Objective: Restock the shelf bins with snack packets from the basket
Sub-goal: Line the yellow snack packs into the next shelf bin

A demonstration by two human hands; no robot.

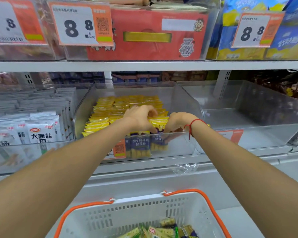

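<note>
Both my hands reach into the clear middle shelf bin (187, 107), which holds rows of upright yellow and purple snack packets (107, 115). My left hand (141, 117) curls its fingers over the tops of the front packets. Just right of it, my right hand (178, 121), with a red string on the wrist, grips the right end of the same front row of packets (159, 124). Below, a white basket (144, 213) with orange handles holds several green and yellow packets (162, 229).
The bin to the left (41, 145) is full of white packets. The clear bin to the right (248, 121) has nothing in it. Above the shelf edge (144, 66) stand a red box (144, 35), blue bags and price cards reading 8.8.
</note>
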